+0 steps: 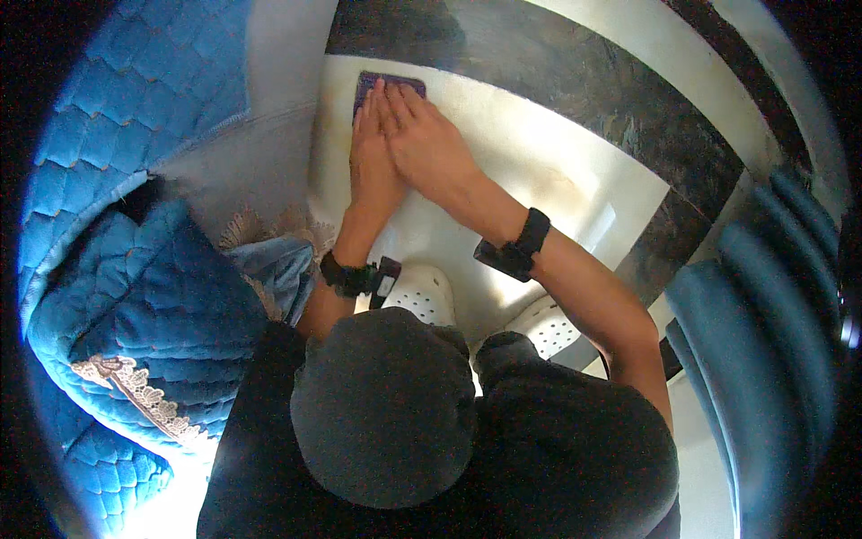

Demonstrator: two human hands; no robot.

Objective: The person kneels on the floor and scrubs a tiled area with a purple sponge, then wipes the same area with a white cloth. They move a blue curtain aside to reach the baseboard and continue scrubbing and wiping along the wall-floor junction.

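Note:
A flat purple cloth or pad [415,87] lies on the pale glossy floor [532,145], close to the grey side of a sofa or bed. Both hands press on it with outstretched fingers. My left hand [376,151] is at its left part, and my right hand [434,141] overlaps my left fingers from the right. The palms, and whatever part of the cloth is beneath them, are hidden. Each wrist wears a black strap with a small dark device.
At the left, a quilted blue cover [135,101] with lace trim hangs over the furniture [269,141]. Dark marbled tile [559,81] borders the pale floor. White clogs [421,290] are on the person's feet. Blue fabric folds [754,323] stand at the right.

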